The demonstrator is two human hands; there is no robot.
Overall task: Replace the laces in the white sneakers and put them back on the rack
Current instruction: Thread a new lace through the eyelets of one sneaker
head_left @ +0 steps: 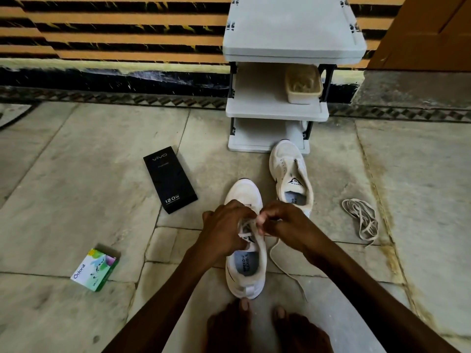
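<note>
A white sneaker (pixel 245 273) stands on the stone floor just ahead of my bare feet, toe pointing away. My left hand (pixel 224 230) and my right hand (pixel 285 222) meet over its eyelets, each pinching the lace (pixel 276 261). One loose end of that lace trails off to the right across the floor. The second white sneaker (pixel 290 171) sits further ahead with no lace in it, in front of the grey shoe rack (pixel 277 110). A separate loose lace (pixel 362 220) lies bunched on the floor at the right.
A black phone box (pixel 169 179) lies left of the sneakers. Further left and nearer sits a small green and white carton (pixel 95 270). A beige tub (pixel 303 84) occupies the rack's middle shelf. A striped wall runs behind the rack.
</note>
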